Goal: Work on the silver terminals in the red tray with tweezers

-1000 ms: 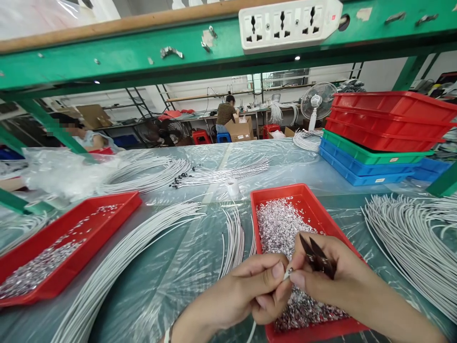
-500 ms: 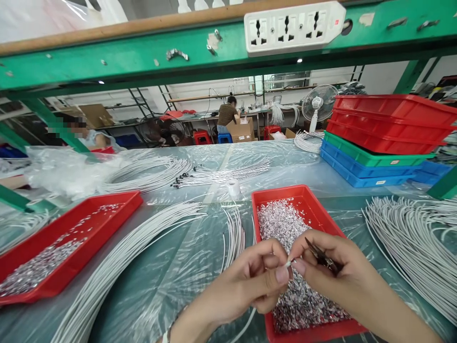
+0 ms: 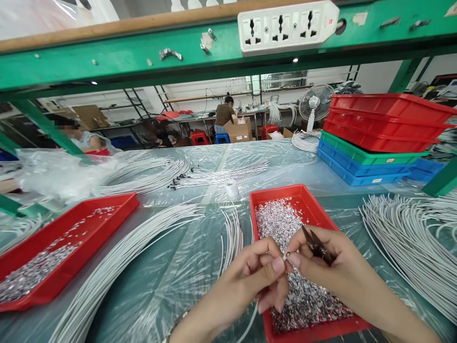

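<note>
My left hand (image 3: 260,275) pinches the end of a white cable (image 3: 284,257) between thumb and forefinger. A length of cable hangs below that hand, near the tray's left edge. With thumb and forefinger, my right hand (image 3: 330,269) pinches at the cable's tip. Dark pointed snips (image 3: 316,245) are tucked in the same hand, blades pointing up and slightly spread. What the right fingertips pinch is too small to make out. Both hands are over a red tray (image 3: 316,207) of small shiny metal pieces (image 3: 280,219). Left of it lies a small bundle of white cables (image 3: 232,233).
Another red tray (image 3: 121,205) with metal pieces lies left. White cable bundles curve at left (image 3: 117,257) and right (image 3: 396,243). Stacked trays (image 3: 385,124) stand back right. A green beam (image 3: 124,57) with a power strip (image 3: 285,28) crosses above. Two people are in the background.
Both hands have shifted slightly left and up, still pinching at the cable end. The snips have turned a little more upright and their blades show more clearly.
</note>
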A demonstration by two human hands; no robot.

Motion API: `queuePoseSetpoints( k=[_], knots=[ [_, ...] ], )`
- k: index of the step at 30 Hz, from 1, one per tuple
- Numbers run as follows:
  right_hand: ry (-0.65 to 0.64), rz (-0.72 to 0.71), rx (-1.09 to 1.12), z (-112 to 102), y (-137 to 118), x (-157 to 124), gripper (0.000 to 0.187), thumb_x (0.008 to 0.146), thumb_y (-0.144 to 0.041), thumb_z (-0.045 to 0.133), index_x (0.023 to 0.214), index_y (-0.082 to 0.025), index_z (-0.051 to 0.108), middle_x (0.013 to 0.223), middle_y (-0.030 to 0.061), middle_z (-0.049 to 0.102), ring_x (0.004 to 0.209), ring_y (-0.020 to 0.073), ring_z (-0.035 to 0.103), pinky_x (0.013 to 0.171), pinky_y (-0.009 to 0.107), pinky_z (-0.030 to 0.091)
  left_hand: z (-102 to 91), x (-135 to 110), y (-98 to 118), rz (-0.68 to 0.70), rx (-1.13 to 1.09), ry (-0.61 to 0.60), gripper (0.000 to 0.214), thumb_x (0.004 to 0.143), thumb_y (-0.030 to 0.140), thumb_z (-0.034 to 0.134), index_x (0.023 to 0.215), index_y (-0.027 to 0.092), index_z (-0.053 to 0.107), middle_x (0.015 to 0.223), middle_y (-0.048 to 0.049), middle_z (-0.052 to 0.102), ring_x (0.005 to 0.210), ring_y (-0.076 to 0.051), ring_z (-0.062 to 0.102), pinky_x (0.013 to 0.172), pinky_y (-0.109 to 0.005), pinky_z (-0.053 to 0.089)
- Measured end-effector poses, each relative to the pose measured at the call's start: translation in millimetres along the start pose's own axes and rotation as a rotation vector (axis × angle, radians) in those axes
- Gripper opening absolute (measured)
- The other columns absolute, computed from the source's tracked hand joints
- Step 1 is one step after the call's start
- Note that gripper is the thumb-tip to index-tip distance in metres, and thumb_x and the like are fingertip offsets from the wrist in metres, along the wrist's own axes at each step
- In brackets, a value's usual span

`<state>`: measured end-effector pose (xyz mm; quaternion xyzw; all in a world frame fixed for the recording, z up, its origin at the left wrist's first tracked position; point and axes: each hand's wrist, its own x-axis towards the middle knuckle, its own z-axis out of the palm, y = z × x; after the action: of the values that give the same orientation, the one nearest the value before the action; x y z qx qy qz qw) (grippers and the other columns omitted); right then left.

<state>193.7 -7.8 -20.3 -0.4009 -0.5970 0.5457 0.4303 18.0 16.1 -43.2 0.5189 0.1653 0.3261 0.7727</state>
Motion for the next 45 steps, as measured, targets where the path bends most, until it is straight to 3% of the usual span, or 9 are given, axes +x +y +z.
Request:
queuePoseSetpoints(
  k=[18,31,45],
  knots=[
    [-0.004,-0.015,0.086,1,1,-1,0.010,0.086,-0.021,0.059,0.077,-0.017,0.056,0.060,-0.0063,0.034,0.054,0.0091,0.028,0.049,0.021,0.022,-3.7,1,-9,0.030,-0.127,-0.111,0.017,0.098,0.026,0.050,0.085,0.015,0.053,0.058,-0.0003,0.065,0.034,-0.002,0.033,0.033,-0.010,0.022],
    [0.019,-0.039,0.068,3,2,-1,0.009,0.085,-0.020,0.057,0.076,-0.018,0.055,0.059,-0.0070,0.032,0.053,0.0092,0.025,0.048,0.021,0.021,-1.1,5,-13,0.069,-0.113,-0.056,0.023,0.097,0.033,0.052,0.082,0.015,0.055,0.050,0.0034,0.057,0.033,-0.003,0.033,0.035,-0.012,0.025],
    [0.048,-0.015,-0.031,5,0,1,0.009,0.084,-0.020,0.055,0.075,-0.020,0.053,0.058,-0.0077,0.026,0.054,0.0102,0.023,0.049,0.023,0.019,2.2,3,-16,0.106,-0.100,-0.056,0.034,0.099,0.036,0.046,0.075,0.013,0.052,0.046,0.0046,0.049,0.030,-0.002,0.026,0.032,-0.012,0.017]
  ],
)
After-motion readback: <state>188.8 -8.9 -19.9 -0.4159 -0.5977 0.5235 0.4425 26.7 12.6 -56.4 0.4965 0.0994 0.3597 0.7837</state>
